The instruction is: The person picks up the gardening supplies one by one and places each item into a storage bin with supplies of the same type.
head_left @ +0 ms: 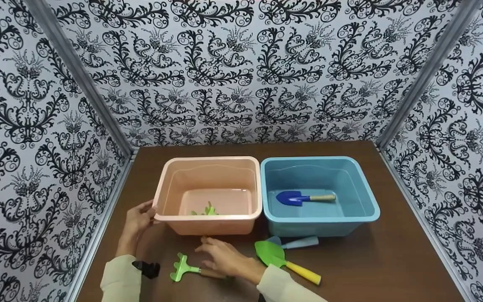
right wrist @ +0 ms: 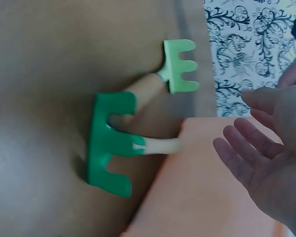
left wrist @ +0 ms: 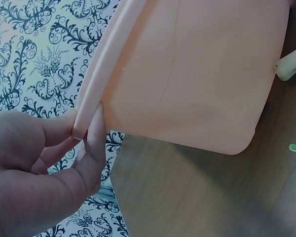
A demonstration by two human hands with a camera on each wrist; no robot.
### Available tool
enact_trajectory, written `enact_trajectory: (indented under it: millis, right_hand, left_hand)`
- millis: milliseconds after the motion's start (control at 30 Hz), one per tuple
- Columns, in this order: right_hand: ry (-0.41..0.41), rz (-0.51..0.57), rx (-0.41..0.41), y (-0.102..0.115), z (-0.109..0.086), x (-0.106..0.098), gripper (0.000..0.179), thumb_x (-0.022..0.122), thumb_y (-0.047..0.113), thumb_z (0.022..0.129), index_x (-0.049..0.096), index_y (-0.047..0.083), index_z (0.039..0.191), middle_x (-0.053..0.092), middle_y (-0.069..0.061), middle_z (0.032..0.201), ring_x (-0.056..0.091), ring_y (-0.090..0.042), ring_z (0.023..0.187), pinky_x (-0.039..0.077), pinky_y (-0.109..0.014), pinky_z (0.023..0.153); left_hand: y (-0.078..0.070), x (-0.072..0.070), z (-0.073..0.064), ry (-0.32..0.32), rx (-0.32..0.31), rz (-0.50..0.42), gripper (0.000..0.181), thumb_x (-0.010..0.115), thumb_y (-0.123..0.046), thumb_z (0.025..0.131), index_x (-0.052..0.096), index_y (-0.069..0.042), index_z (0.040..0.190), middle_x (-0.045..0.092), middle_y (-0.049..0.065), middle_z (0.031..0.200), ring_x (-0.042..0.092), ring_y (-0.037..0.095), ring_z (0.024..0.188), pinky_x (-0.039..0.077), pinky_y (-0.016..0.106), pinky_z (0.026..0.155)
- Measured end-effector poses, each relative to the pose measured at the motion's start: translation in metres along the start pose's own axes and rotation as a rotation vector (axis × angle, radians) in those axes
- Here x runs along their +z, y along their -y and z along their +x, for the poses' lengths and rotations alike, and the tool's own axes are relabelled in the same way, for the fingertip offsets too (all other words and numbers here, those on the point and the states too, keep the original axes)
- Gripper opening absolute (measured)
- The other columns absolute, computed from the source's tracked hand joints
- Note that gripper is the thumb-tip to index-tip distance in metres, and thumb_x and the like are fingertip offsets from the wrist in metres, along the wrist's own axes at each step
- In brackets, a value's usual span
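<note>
My left hand (head_left: 140, 216) pinches the rim of the peach plastic basin (head_left: 212, 226) at its front left corner, thumb and fingers on either side in the left wrist view. My right hand (head_left: 227, 258), fingers loosely bent and holding nothing, hovers in front of that basin. Beneath it lies a light green hand rake (head_left: 180, 267) with a wooden handle. The right wrist view also shows a dark green hand rake (right wrist: 101, 143) lying across that handle, its pale handle pointing at the basin; the head view hides it behind my right hand. Another light green rake head (head_left: 209, 209) shows inside the peach basin.
A blue basin (head_left: 317, 228) stands against the peach one, holding a blue trowel (head_left: 292, 198). In front lie a green trowel with a yellow handle (head_left: 271, 253) and a grey-blue handled tool (head_left: 302, 243), partly covered. Patterned walls (head_left: 233, 84) enclose the brown table (head_left: 392, 260).
</note>
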State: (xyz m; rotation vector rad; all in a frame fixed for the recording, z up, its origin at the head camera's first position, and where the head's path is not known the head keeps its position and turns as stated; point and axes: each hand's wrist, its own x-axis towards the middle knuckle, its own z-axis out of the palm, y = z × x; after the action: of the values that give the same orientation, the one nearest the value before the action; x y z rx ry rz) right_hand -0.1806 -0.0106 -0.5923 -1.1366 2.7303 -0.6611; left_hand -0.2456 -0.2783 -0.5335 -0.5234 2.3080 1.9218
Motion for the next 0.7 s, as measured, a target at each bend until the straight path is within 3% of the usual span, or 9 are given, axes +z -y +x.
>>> enact_trajectory:
  millis: [333,500,700]
  right_hand:
    - [0.002,0.123,0.005,-0.011,-0.007,0.028,0.035,0.074,0.02,0.091,0.069,0.015,0.126,0.037,-0.016,0.16,0.059,-0.021,0.128,0.054,-0.026,0.099]
    - [0.008,0.162,0.026,-0.015,-0.005,0.037,0.034,0.074,0.021,0.092,0.069,0.012,0.125,0.034,-0.016,0.161,0.057,-0.021,0.13,0.053,-0.026,0.1]
    - [-0.011,0.225,0.016,-0.017,-0.007,0.046,0.031,0.072,0.022,0.094,0.07,0.006,0.12,0.029,-0.02,0.163,0.063,-0.014,0.12,0.053,-0.022,0.099]
  left_hand:
    - [0.0,0.0,-0.001,-0.011,0.011,0.026,0.048,0.052,-0.003,0.103,0.039,0.014,0.146,0.048,0.039,0.14,0.07,0.012,0.079,0.06,0.022,0.065]
    - [-0.001,0.001,-0.002,-0.012,0.009,0.01,0.048,0.052,-0.003,0.102,0.039,0.015,0.145,0.05,0.039,0.139,0.069,0.011,0.077,0.06,0.022,0.064]
    - [-0.001,0.002,-0.002,-0.018,0.006,0.003,0.048,0.052,-0.003,0.102,0.039,0.015,0.145,0.05,0.039,0.138,0.069,0.011,0.076,0.06,0.022,0.065]
